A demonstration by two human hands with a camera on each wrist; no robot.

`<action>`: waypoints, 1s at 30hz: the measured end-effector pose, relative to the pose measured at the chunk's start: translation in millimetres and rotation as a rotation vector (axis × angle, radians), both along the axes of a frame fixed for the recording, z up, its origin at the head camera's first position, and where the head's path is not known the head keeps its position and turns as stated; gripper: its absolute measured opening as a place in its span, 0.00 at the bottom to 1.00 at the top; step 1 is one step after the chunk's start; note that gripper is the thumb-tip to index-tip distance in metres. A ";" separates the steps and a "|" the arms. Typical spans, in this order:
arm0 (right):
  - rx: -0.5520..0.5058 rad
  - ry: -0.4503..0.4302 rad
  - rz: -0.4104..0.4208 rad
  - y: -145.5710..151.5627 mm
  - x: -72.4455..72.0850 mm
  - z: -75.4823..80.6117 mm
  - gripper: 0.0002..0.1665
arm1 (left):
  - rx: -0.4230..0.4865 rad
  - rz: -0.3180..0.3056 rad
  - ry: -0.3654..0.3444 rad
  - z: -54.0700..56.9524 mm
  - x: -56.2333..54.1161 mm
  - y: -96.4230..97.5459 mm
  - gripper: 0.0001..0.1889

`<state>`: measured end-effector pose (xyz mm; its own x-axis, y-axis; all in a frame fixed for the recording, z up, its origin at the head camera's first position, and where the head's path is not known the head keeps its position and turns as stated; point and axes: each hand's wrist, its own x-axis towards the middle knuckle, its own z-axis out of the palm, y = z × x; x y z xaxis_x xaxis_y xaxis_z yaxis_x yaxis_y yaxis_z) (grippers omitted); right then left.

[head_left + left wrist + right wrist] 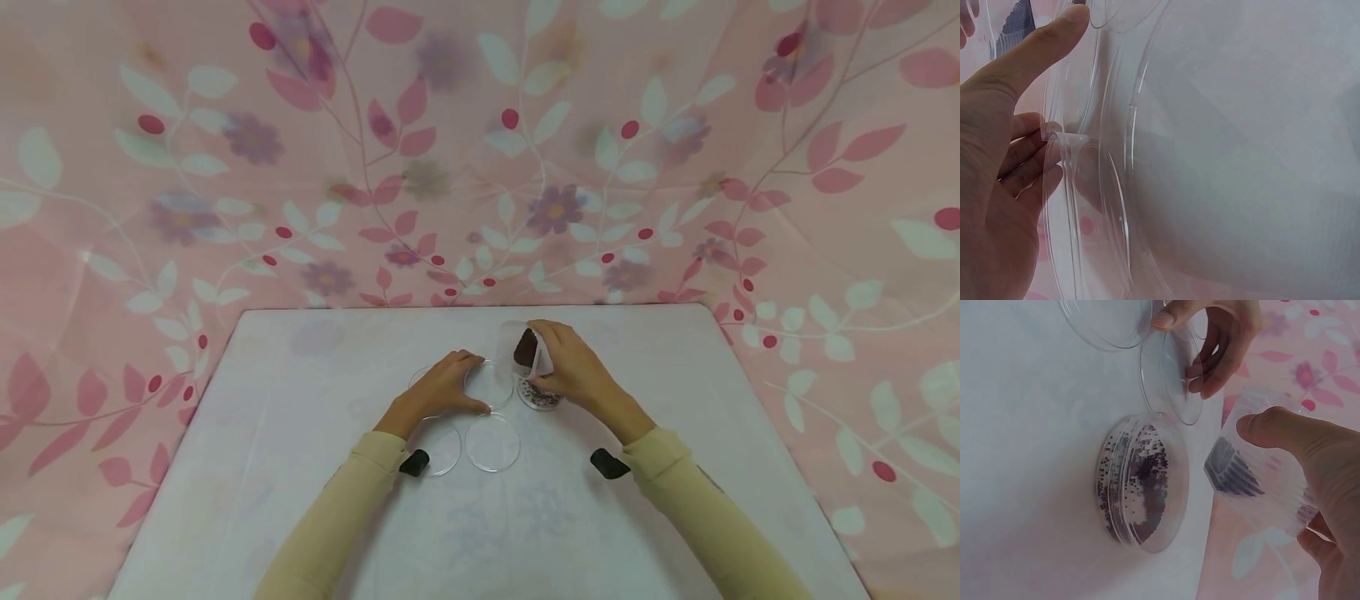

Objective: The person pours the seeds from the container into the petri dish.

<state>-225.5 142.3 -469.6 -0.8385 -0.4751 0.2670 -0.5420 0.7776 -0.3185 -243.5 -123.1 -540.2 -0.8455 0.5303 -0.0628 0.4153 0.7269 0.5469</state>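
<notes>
My left hand (447,385) spans a clear petri dish (491,385), thumb on the near side of its rim and fingers at the far side. In the right wrist view the left fingertips (1194,378) touch that dish's edge. My right hand (579,367) grips a clear plastic container (1272,469) tilted over the table, with a dark mass of fine pieces (527,348) gathered in it. Below this container stands a petri dish with dark granules (1147,487) scattered over its bottom. The left wrist view shows the left thumb (1054,44) beside clear dish rims (1129,144).
More petri dishes lie near my left hand: one near the middle (492,443), one by the left wrist (442,450) and one partly hidden behind the hand. Black devices (610,464) sit at both wrists. A white cloth (285,500) covers the table; floral fabric (480,167) hangs behind.
</notes>
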 end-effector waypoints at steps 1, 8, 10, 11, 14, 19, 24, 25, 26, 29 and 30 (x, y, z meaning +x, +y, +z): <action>0.014 0.005 0.008 -0.5 -0.6 -0.3 0.55 | 0.000 -0.001 0.002 0.0 -0.2 0.0 0.49; 0.092 0.016 0.031 -6.8 -0.5 0.4 0.55 | -0.004 -0.007 0.008 -1.0 -1.2 0.6 0.49; 0.102 0.029 0.036 -8.6 0.2 0.2 0.55 | -0.008 -0.004 0.002 -0.9 -1.1 0.8 0.49; 0.106 0.040 0.040 -9.3 0.3 -0.3 0.55 | -0.009 -0.003 0.001 -0.7 -1.0 0.8 0.49; 0.118 0.072 0.053 -11.3 0.6 -2.3 0.54 | -0.010 -0.005 0.003 -1.2 -1.2 0.7 0.49; 0.146 0.115 0.071 -14.2 1.0 -6.2 0.54 | -0.005 -0.011 0.012 -2.0 -1.4 0.2 0.50; 0.156 0.158 0.088 -16.8 2.3 -8.8 0.55 | 0.004 -0.016 0.010 -2.2 -1.7 -0.1 0.50; 0.159 0.168 0.092 -17.1 2.6 -9.1 0.54 | 0.006 -0.017 0.012 -2.2 -1.7 -0.1 0.50; 0.164 0.176 0.096 -17.5 2.8 -9.3 0.54 | 0.005 -0.017 0.011 -2.3 -1.9 -0.2 0.50; 0.193 0.195 0.102 -18.8 3.7 -9.6 0.54 | 0.002 -0.018 0.011 -2.8 -2.7 -0.2 0.50; 0.202 0.199 0.103 -19.2 4.0 -9.6 0.54 | 0.002 -0.019 0.012 -3.1 -3.0 -0.2 0.50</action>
<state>-221.5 123.1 -479.2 -0.7239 -0.6151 0.3125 -0.6574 0.7523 -0.0422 -246.5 -123.3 -543.3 -0.8362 0.5460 -0.0518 0.4353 0.7181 0.5429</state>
